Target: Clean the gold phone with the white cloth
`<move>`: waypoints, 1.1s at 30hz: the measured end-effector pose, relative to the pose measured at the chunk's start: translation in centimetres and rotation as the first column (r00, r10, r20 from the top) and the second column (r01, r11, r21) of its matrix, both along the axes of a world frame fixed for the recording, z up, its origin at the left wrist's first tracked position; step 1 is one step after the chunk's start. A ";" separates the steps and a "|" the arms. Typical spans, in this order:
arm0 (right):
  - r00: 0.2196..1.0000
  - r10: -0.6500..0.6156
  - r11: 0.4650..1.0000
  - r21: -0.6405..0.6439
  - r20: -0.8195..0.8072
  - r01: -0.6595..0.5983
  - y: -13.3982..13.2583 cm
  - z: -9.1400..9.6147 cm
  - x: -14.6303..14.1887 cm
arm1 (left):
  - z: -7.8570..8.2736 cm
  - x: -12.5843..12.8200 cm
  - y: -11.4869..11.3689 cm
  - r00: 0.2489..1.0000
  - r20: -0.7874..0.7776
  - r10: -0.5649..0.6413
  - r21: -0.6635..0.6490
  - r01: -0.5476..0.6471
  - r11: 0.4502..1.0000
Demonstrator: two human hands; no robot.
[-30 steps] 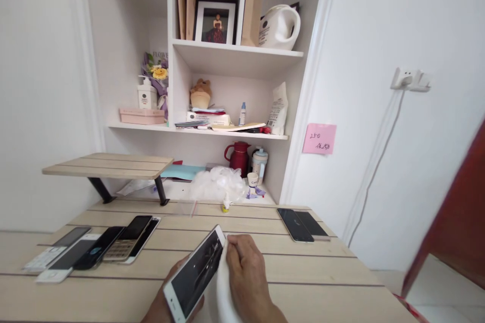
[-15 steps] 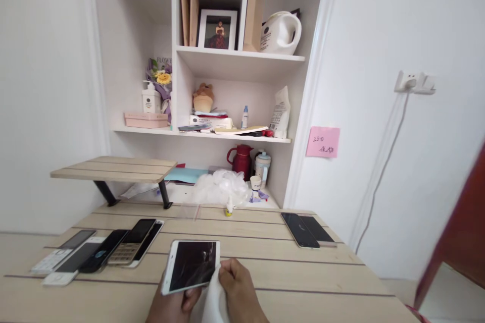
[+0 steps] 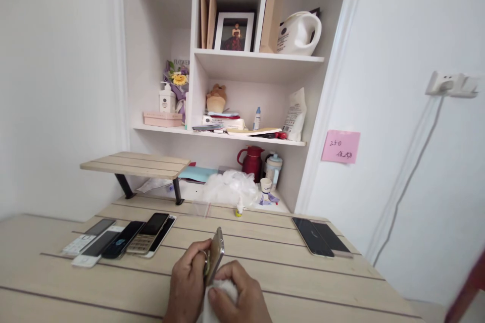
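Tilted nearly edge-on above the table, a smartphone (image 3: 215, 253) is gripped by my left hand (image 3: 186, 277), whose fingers are on its back, where a ring-like holder shows. My right hand (image 3: 242, 295) pinches a white cloth (image 3: 224, 290) and presses it against the phone's other side, low down. That screen side is turned away from view. The cloth's lower end hangs between my two hands, out of the picture's bottom edge.
At left lies a row of several phones, including a gold keypad phone (image 3: 147, 233). Two dark phones (image 3: 312, 236) rest at right. A small bottle (image 3: 239, 208) stands near the plastic bags (image 3: 231, 187). A raised wooden stand (image 3: 136, 164) is at back left.
The phone has turned from screen-up to edge-on, showing its back. My right hand has brought the cloth closer against it. The view has swung slightly left.
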State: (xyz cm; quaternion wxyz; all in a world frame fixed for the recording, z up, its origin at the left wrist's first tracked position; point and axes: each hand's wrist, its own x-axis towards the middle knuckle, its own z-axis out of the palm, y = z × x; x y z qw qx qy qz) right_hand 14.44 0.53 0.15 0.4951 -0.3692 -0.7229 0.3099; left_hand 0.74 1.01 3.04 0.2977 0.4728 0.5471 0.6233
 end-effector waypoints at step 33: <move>0.883 -0.381 0.770 0.623 0.274 0.139 2.4 1.2 3.8 | -3.2 0.1 1.0 0.551 -0.713 0.433 0.633 0.242 0.735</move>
